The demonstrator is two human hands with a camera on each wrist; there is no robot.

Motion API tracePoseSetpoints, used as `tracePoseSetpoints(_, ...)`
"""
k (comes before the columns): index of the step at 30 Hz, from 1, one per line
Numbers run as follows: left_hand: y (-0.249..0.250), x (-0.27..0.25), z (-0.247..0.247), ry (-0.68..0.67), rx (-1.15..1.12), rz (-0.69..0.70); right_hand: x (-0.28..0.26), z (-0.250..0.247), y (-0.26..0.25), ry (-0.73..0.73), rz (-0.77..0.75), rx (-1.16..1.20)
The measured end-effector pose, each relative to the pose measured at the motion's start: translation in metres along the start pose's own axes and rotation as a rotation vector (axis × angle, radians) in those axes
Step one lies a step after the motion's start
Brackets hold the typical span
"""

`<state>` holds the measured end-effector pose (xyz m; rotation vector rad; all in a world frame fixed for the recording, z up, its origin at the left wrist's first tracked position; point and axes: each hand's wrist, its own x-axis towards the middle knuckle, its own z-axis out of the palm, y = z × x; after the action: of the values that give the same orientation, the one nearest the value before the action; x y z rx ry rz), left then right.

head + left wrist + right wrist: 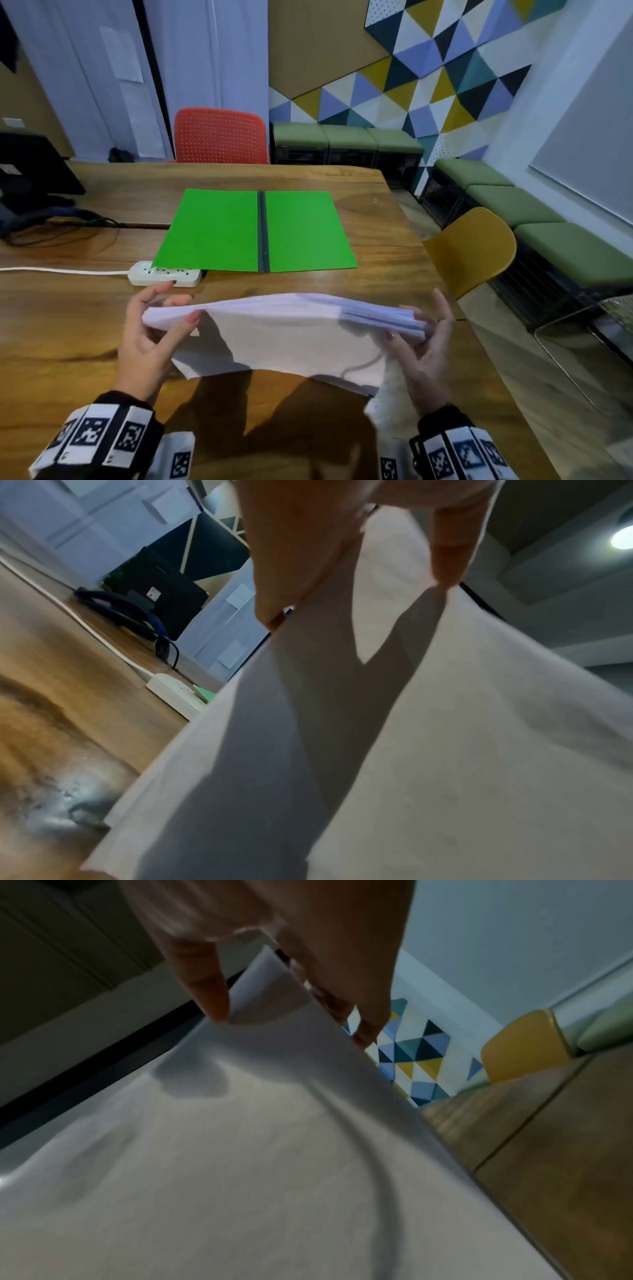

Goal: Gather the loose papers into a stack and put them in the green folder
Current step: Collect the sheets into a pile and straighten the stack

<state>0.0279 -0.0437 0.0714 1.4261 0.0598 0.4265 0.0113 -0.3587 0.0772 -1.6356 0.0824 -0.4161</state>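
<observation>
A stack of white papers [284, 335] stands on its lower edge on the wooden table [68, 342], tilted toward me and bowed in the middle. My left hand [157, 318] pinches its upper left corner, thumb in front and fingers behind. My right hand [424, 335] grips the upper right corner. The wrist views show the papers [411, 750] [240, 1164] close up, pinched by my left hand [342, 574] and right hand [284, 988]. The green folder [257, 229] lies open and flat beyond the papers, dark spine in the middle.
A white power strip [164, 273] with its cord lies at the folder's near left corner. Dark equipment and cables [30, 192] sit at the far left. A red chair [221, 137] stands behind the table, a yellow chair [476, 250] at its right edge.
</observation>
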Motion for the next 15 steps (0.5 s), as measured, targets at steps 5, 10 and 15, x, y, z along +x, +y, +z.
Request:
tracePoseSetpoints(5, 0.002, 0.006, 0.014, 0.224, -0.011, -0.027, 0.019, 0.022, -0.003, 0.228, 0.243, 0.168)
tracePoseSetpoints(10, -0.003, 0.015, 0.019, 0.334, 0.033, -0.102, 0.027, 0.032, -0.004, 0.309, 0.283, 0.142)
tracePoseSetpoints(15, -0.008, 0.020, 0.015, 0.343, 0.023, -0.119, 0.031, 0.030, -0.005, 0.250, 0.234, 0.144)
